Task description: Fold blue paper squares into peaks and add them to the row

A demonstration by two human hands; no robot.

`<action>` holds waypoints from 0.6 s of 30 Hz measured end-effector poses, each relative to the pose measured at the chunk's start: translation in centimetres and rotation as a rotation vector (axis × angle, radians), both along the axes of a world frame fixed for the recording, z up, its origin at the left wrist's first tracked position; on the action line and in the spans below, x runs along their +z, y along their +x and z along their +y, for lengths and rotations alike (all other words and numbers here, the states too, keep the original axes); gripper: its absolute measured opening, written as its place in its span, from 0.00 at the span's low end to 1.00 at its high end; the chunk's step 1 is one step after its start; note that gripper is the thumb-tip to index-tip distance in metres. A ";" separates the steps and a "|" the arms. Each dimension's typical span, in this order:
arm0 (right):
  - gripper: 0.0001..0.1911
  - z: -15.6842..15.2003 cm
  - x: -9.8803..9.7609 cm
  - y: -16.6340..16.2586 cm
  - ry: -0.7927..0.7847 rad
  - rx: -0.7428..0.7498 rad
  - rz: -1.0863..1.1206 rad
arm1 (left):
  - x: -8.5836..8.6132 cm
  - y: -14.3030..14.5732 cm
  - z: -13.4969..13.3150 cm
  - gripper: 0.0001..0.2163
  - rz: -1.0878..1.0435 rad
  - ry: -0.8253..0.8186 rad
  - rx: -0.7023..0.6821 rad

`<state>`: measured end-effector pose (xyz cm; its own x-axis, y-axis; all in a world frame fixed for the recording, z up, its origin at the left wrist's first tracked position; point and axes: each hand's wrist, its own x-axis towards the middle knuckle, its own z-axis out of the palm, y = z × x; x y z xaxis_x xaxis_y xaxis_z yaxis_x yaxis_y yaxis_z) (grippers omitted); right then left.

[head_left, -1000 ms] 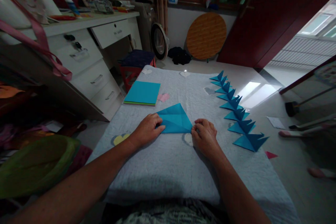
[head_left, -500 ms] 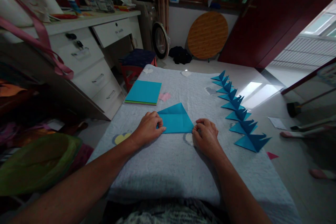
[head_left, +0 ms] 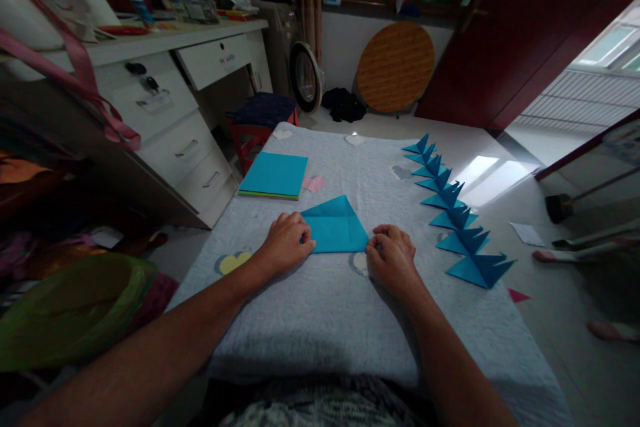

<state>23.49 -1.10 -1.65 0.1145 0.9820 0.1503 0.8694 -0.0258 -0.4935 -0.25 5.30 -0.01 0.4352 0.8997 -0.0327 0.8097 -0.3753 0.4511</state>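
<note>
A partly folded sheet of blue origami paper lies on the cloth-covered table, crease lines showing and one point facing away from me. My left hand pinches its left corner, with the fingers covering that end. At the right corner, my right hand has its thumb and fingers closed on the paper's tip. Beyond my left hand sits a stack of square origami paper, blue on top with green under it. Several folded blue paper cranes stand in a row along the table's right side.
The table wears a pale patterned cloth. To the left are a white drawer desk, a stool and a bin with a green liner. A round wooden board leans on the back wall. A pink scrap lies off the right edge.
</note>
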 end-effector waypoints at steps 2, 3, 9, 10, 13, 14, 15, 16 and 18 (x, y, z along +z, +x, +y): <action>0.08 0.0 0.0 0.0 -0.008 0.001 0.005 | -0.1 0.0 0.0 0.09 -0.001 0.010 0.012; 0.08 0.0 -0.1 0.1 -0.008 0.004 0.007 | -0.2 0.0 0.0 0.09 -0.003 0.014 0.017; 0.08 0.0 -0.1 0.0 0.008 -0.001 0.010 | -0.5 0.2 0.1 0.10 0.007 0.039 0.043; 0.08 0.0 0.0 0.0 0.003 -0.002 0.009 | -0.5 0.2 0.1 0.10 0.012 0.043 0.050; 0.08 0.0 0.0 0.0 -0.009 0.002 0.007 | -0.7 0.3 0.1 0.10 0.023 0.051 0.057; 0.08 0.0 0.0 0.0 -0.010 0.003 0.006 | -0.7 0.3 0.1 0.10 0.024 0.052 0.059; 0.08 0.0 0.0 0.0 -0.008 0.004 0.005 | -0.8 0.3 0.0 0.10 0.025 0.056 0.063; 0.08 0.0 0.0 0.0 -0.006 0.004 0.005 | -0.8 0.3 0.0 0.10 0.027 0.061 0.069; 0.08 0.0 0.0 0.0 0.000 0.000 0.002 | -0.8 0.4 -0.1 0.09 0.041 0.073 0.087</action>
